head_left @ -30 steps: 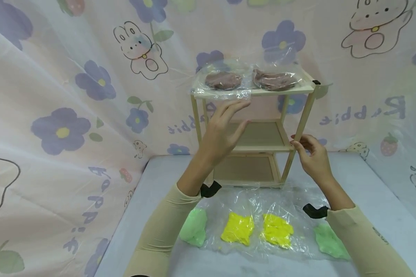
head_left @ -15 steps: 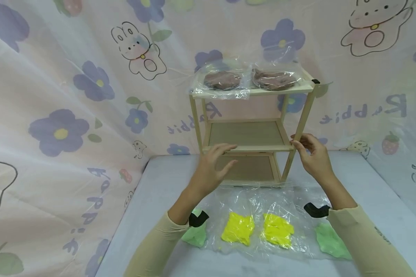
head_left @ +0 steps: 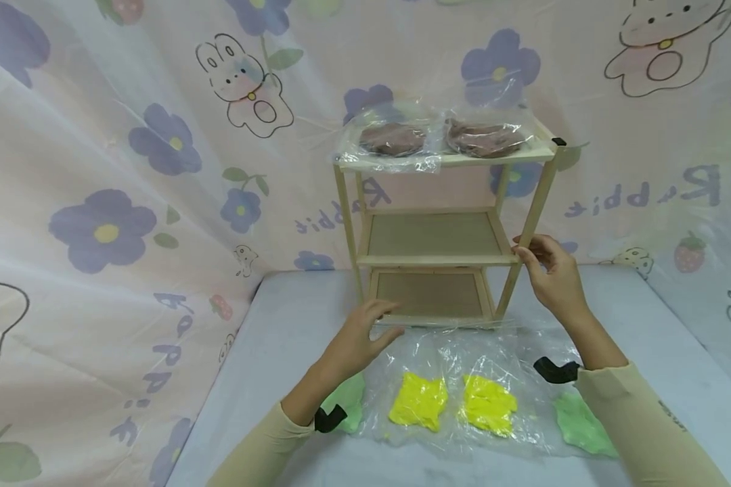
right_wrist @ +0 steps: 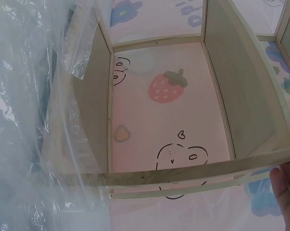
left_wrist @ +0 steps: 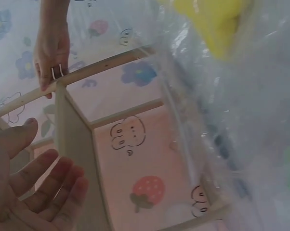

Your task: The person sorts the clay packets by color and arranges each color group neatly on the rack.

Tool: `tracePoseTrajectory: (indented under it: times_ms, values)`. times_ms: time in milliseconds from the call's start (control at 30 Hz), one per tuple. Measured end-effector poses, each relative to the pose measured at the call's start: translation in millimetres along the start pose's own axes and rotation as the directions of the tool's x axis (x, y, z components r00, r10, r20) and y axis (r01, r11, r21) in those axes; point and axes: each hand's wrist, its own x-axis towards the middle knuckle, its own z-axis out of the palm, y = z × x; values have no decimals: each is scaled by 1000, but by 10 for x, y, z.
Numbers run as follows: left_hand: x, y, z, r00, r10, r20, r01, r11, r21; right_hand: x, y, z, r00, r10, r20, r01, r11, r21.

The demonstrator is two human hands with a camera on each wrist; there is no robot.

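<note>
A small wooden three-tier shelf rack (head_left: 438,260) stands at the back of the table. My right hand (head_left: 551,274) grips its right front post at the middle tier, thumb in front. In the left wrist view, that right hand (left_wrist: 52,50) is at the rack's frame. My left hand (head_left: 352,343) hovers in front of the bottom tier, fingers apart and holding nothing. Its palm and loosely bent fingers (left_wrist: 48,185) show in the left wrist view. On the top tier lie two brown clay-like lumps (head_left: 393,139) (head_left: 486,138) in clear plastic bags.
Before the rack, clear plastic bags hold two yellow soft lumps (head_left: 418,402) (head_left: 489,406). Green lumps (head_left: 348,404) (head_left: 583,423) lie at either side, partly behind my forearms. A patterned curtain (head_left: 176,203) hangs behind and at both sides of the white table (head_left: 292,297).
My left hand has dropped from beside the top tier to in front of the bottom tier. My right hand has stayed on the post.
</note>
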Motion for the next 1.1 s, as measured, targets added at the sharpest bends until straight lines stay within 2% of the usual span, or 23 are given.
tracePoseTrajectory:
  times_ms: [167, 333, 567, 800, 1000, 1100]
  values:
    - [-171, -83, 81, 995, -64, 73, 63, 998, 15, -1, 5, -7, 1000, 7, -1, -7, 1000, -4]
    - [-343, -118, 165, 976, -148, 162, 144, 989, 37, -1, 8, -9, 1000, 12, -1, -12, 1000, -13]
    - [-561, -83, 254, 951, -240, 196, 223, 969, 103, -3, 12, -15, 1000, 20, 1, -20, 1000, -6]
    - [-687, 4, 351, 940, -261, 219, 209, 950, 234, -2, 8, -33, 1000, 24, 4, -24, 1000, 5]
    - [-733, 31, 451, 915, -321, 244, 229, 912, 341, 2, 18, -22, 999, 29, 14, -29, 1000, 5]
    - [-750, 21, 510, 909, -324, 263, 206, 897, 391, 3, 17, -16, 999, 29, 17, -30, 1000, 7]
